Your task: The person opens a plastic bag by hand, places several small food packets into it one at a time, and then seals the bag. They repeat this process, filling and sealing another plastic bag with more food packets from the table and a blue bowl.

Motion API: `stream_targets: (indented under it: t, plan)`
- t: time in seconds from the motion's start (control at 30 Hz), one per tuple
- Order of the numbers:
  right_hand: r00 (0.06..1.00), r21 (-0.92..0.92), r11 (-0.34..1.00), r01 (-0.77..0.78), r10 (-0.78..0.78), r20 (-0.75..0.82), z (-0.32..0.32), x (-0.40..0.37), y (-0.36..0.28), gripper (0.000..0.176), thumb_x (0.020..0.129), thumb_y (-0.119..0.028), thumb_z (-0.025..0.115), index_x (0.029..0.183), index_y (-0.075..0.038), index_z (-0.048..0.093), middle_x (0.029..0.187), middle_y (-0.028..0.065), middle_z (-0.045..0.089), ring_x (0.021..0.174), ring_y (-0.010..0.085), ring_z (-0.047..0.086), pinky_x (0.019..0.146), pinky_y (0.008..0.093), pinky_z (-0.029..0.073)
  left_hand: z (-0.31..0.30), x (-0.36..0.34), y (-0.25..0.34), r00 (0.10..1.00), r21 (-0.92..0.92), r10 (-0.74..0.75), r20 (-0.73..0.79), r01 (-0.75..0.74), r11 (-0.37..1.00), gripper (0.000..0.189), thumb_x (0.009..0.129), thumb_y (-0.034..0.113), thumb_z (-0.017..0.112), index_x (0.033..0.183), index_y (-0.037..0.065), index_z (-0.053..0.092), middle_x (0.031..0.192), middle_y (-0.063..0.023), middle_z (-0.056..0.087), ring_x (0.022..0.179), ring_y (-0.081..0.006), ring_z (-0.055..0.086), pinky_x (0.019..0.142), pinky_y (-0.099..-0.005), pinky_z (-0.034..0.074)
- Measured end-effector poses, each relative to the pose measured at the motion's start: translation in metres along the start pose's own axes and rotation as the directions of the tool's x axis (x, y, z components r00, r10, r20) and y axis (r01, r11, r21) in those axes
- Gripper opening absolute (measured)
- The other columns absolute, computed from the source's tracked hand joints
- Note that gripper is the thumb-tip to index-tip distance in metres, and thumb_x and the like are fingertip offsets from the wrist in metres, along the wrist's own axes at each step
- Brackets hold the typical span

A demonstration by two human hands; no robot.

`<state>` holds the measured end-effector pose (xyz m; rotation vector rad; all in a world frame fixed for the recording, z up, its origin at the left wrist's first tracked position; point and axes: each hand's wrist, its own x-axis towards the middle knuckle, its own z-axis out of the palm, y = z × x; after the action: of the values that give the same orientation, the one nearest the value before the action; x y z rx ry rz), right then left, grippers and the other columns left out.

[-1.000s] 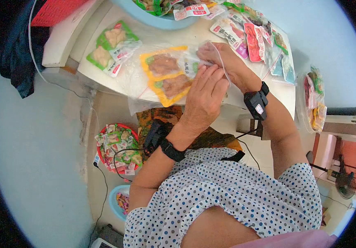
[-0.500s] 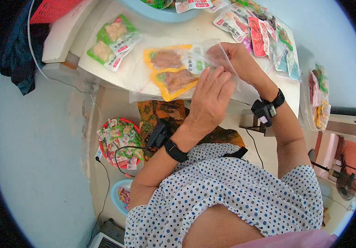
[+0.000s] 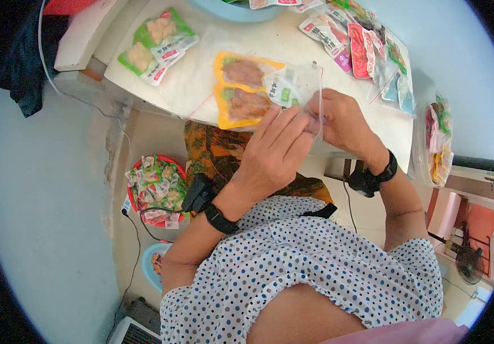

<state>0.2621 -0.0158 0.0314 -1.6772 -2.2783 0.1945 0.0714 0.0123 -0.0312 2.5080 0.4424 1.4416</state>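
Observation:
A clear plastic bag lies at the table's near edge with two yellow-edged snack packets inside, side by side. My left hand rests on the bag's lower edge, fingers stretched out over it. At the bag's right end, my right hand pinches the opening edge between curled fingers. Two green-edged packets lie overlapping on the white table to the left.
A blue basin stands at the table's far edge. Several packets lie at the right, beside a clear tub of packets. Below left are a red basket of packets and a blue bowl. A fan stands lower right.
The bag and its packets have shifted slightly right and lie flatter. My right hand has moved down to the bag's lower right corner; my left hand has moved slightly down and left.

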Motion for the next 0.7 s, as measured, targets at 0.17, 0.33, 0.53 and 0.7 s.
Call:
stream_targets:
  t: [0.17, 0.33, 0.53, 0.7]
  plan:
    - [0.933, -0.023, 0.949, 0.314, -0.313, -0.175, 0.013, -0.002, 0.004, 0.023, 0.072, -0.007, 0.068, 0.094, -0.004, 0.064, 0.098, 0.0128, 0.062, 0.090, 0.0328, 0.060, 0.074, 0.0377, 0.052, -0.013, -0.012, 0.014, 0.997, 0.089, -0.081, 0.020, 0.079, 0.993, 0.026, 0.076, 0.022, 0.073, 0.092, 0.006, 0.060, 0.088, -0.0116, 0.061, 0.081, -0.0299, 0.060, 0.072, -0.0422, 0.048]
    - [0.936, 0.053, 0.946, 0.318, -0.305, -0.177, 0.021, 0.007, 0.001, 0.033, 0.077, -0.005, 0.065, 0.111, -0.007, 0.065, 0.096, 0.0131, 0.063, 0.084, 0.0314, 0.063, 0.072, 0.0373, 0.054, -0.005, -0.012, 0.020, 0.991, 0.119, -0.128, -0.040, 0.132, 0.984, 0.031, 0.077, 0.027, 0.076, 0.093, 0.005, 0.061, 0.074, -0.0080, 0.055, 0.063, -0.0262, 0.055, 0.056, -0.0384, 0.045]
    - [0.959, 0.096, 0.955, 0.282, -0.277, -0.065, 0.030, 0.020, 0.006, 0.031, 0.078, -0.008, 0.064, 0.108, -0.008, 0.066, 0.089, 0.0134, 0.061, 0.076, 0.0327, 0.064, 0.067, 0.0393, 0.054, 0.007, -0.011, 0.013, 0.984, 0.154, -0.158, -0.078, 0.169, 0.974, 0.018, 0.078, 0.010, 0.069, 0.093, 0.005, 0.061, 0.070, -0.0077, 0.055, 0.060, -0.0255, 0.057, 0.053, -0.0368, 0.045]
    - [0.941, -0.032, 0.941, 0.336, -0.334, 0.055, 0.031, 0.025, 0.009, 0.037, 0.074, -0.016, 0.067, 0.111, -0.010, 0.066, 0.088, 0.0097, 0.062, 0.077, 0.0295, 0.063, 0.064, 0.0375, 0.052, 0.006, -0.003, 0.018, 0.974, 0.041, -0.208, -0.086, 0.212, 0.976, 0.018, 0.077, 0.009, 0.069, 0.092, 0.005, 0.060, 0.072, -0.0084, 0.056, 0.063, -0.0269, 0.059, 0.055, -0.0375, 0.048]
